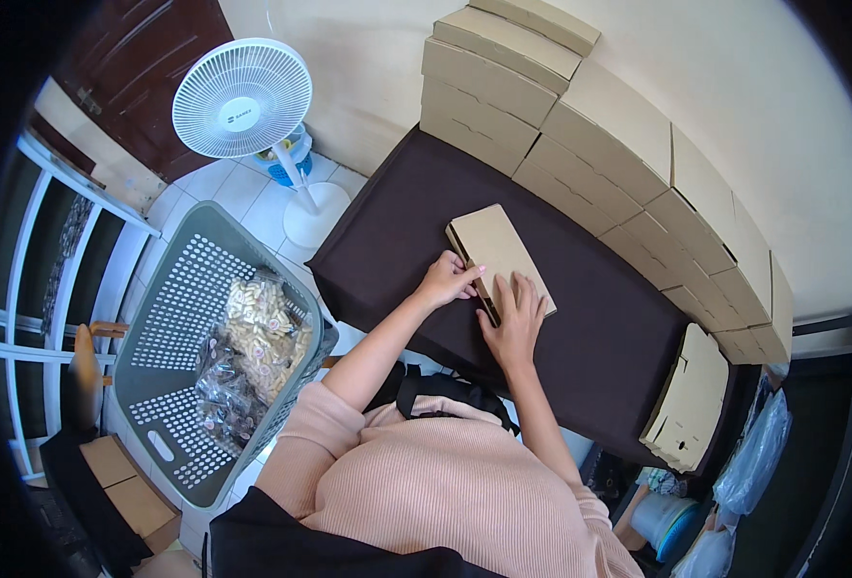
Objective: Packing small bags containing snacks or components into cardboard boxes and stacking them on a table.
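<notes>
A flat brown cardboard box [494, 249] lies on the dark brown tablecloth [416, 202]. My left hand [447, 280] pinches the box's near left edge with curled fingers. My right hand [516, 321] presses flat on the box's near end, fingers spread across the lid. Both forearms come up from my peach sweater at the lower edge.
Stacks of closed cardboard boxes [580, 125] line the wall behind the table. Flat unfolded boxes [688, 400] lean at the table's right end. A grey laundry basket [170, 318] with bagged snacks [252, 347] stands at my left, a white pedestal fan [243, 98] beyond it.
</notes>
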`<state>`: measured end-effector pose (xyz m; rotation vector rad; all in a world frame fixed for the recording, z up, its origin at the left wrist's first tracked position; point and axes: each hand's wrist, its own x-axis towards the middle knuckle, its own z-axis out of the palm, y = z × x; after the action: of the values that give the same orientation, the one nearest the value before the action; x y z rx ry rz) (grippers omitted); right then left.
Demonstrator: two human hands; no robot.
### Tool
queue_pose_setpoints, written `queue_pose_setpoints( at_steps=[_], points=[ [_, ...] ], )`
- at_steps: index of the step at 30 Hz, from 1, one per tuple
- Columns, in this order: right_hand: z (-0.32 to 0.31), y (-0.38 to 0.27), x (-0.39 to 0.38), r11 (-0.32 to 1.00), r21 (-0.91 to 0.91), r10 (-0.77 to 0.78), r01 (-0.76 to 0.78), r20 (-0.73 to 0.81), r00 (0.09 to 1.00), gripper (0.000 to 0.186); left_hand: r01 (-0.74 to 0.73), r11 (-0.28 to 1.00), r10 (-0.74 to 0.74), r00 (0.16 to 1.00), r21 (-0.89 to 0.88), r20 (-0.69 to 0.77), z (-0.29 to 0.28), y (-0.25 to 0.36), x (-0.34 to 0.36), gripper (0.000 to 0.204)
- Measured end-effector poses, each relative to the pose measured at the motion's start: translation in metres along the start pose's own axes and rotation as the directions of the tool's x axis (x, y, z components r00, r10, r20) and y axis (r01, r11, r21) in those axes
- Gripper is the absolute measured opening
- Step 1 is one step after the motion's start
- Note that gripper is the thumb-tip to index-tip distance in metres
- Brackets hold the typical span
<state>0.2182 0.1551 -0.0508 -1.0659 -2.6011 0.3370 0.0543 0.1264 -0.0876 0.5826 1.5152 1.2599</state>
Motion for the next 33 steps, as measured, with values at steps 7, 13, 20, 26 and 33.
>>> queue_pose_setpoints(
  at_steps=[7,13,20,26,33],
  points=[
    [-0.013,0.005,0.007,0.999,-0.029,0.025,-0.027,-0.079,0.997,0.078,-0.021,0.997,0.02,1.0,0.068,0.01,-0.001,0.002,0.004,0.044],
    [-0.037,0.022,0.061,0.939,0.069,0.289,-0.336,0.37,0.883,0.106,-0.006,0.985,0.014,0.999,0.175,-0.043,0.013,0.019,0.004,0.035],
    [-0.065,-0.003,0.049,0.302,0.938,0.389,-0.172,0.043,0.92,0.096,-0.601,0.743,0.624,0.781,-0.296,-0.022,0.049,0.091,-0.045,0.05],
    [-0.154,-0.061,0.052,0.635,0.749,0.247,0.187,-0.427,0.87,0.1,-0.867,0.497,0.861,0.485,-0.048,0.149,0.043,0.184,-0.115,0.08],
    [-0.194,-0.08,0.05,0.316,0.886,0.264,0.34,-0.426,0.865,0.1,-0.946,0.315,0.893,0.269,-0.073,0.362,0.046,0.214,-0.138,0.089]
  ],
)
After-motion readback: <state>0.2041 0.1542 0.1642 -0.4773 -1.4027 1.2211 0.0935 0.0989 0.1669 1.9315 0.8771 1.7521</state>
